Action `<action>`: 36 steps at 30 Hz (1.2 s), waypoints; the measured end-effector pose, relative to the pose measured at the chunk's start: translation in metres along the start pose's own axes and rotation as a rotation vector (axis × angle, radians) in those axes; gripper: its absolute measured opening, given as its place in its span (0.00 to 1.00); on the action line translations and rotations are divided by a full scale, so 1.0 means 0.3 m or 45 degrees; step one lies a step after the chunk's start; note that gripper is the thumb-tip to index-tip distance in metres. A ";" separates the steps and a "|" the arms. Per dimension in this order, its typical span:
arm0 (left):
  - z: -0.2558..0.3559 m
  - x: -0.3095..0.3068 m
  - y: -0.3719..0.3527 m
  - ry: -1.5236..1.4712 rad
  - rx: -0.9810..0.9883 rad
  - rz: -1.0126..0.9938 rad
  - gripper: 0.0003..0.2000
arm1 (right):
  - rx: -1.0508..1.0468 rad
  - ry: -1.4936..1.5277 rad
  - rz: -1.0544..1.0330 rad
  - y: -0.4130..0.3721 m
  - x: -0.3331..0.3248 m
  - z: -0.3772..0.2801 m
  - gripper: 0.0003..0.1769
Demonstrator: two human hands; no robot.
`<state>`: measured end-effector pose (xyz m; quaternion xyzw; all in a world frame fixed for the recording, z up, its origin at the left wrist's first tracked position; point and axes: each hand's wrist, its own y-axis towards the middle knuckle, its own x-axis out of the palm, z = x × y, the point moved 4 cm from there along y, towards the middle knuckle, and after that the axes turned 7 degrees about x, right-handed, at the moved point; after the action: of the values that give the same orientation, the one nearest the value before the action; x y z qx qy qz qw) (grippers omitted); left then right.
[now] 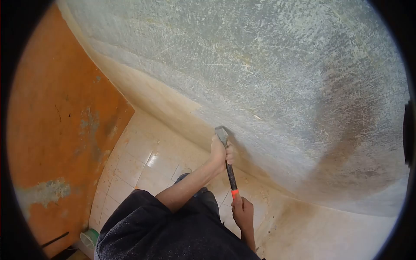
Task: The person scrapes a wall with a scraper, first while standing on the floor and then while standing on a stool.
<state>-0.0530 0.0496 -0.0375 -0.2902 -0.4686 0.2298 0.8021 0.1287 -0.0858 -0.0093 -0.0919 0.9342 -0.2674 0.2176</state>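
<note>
At a scuffed grey wall (pixel 268 86), black-handled scraper (pixel 231 175), orange-banded, grey head (pixel 222 133)

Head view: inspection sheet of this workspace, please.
Surface: grey wall scratched and mottled, with a brownish stain or shadow at right; cream band along its lower left.
Things in use: scraper, flat metal head at the grey wall, black shaft, orange-red section near the lower end.
Clutter: small debris on the tiled floor; green-edged round item and dark rod at lower left.
Hands: left hand around the scraper just below its head; right hand grips the lower end.
Cables: nothing seen.
Surroundings: orange wall with patchy, worn paint; whitish dust on the dark shirt.
</note>
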 end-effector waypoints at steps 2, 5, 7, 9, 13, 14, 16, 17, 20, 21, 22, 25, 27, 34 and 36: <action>-0.007 0.027 -0.035 0.017 -0.041 -0.019 0.18 | 0.111 0.031 -0.024 -0.010 -0.016 0.032 0.26; 0.038 -0.023 0.010 0.010 -0.053 -0.054 0.18 | -0.017 -0.060 -0.034 0.046 0.045 -0.018 0.27; 0.034 -0.044 0.019 -0.010 -0.036 -0.064 0.19 | 0.004 -0.047 -0.056 0.029 0.045 -0.012 0.27; 0.007 -0.018 0.017 0.000 -0.044 0.023 0.20 | 0.063 -0.022 0.030 0.009 0.019 -0.022 0.26; 0.039 -0.014 0.006 -0.030 -0.085 0.125 0.20 | -0.048 -0.071 0.008 0.035 0.050 -0.016 0.26; 0.063 -0.050 0.031 -0.056 -0.063 0.002 0.20 | -0.026 -0.069 -0.029 0.048 0.075 -0.026 0.26; 0.055 -0.055 0.044 -0.037 -0.044 0.001 0.20 | 0.026 -0.027 -0.030 0.040 0.078 -0.020 0.26; 0.053 -0.059 0.044 -0.016 -0.022 -0.005 0.20 | 0.073 0.017 -0.029 0.029 0.085 -0.011 0.26; 0.037 -0.017 -0.009 0.007 -0.105 0.006 0.20 | 0.158 -0.002 0.003 0.009 0.056 -0.005 0.27; 0.036 -0.014 -0.011 0.027 -0.121 -0.002 0.20 | 0.244 -0.009 -0.016 0.010 0.059 0.005 0.27; 0.051 -0.038 0.010 0.032 -0.126 -0.009 0.20 | 0.244 -0.004 -0.007 0.022 0.077 -0.007 0.27; 0.099 -0.090 0.056 0.025 -0.064 -0.045 0.20 | 0.038 -0.044 -0.041 0.052 0.132 -0.049 0.27; 0.076 -0.062 0.036 0.031 -0.066 0.032 0.20 | 0.096 -0.016 0.025 0.031 0.101 -0.025 0.27; 0.122 -0.097 0.064 0.007 -0.033 0.049 0.20 | 0.038 -0.057 -0.014 0.082 0.136 -0.033 0.28; 0.097 -0.081 0.035 0.029 -0.057 0.043 0.20 | 0.146 -0.016 0.005 0.047 0.122 -0.050 0.28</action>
<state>-0.0909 0.0488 -0.0483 -0.3186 -0.4595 0.2293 0.7967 0.0885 -0.0776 -0.0186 -0.0790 0.9161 -0.3193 0.2291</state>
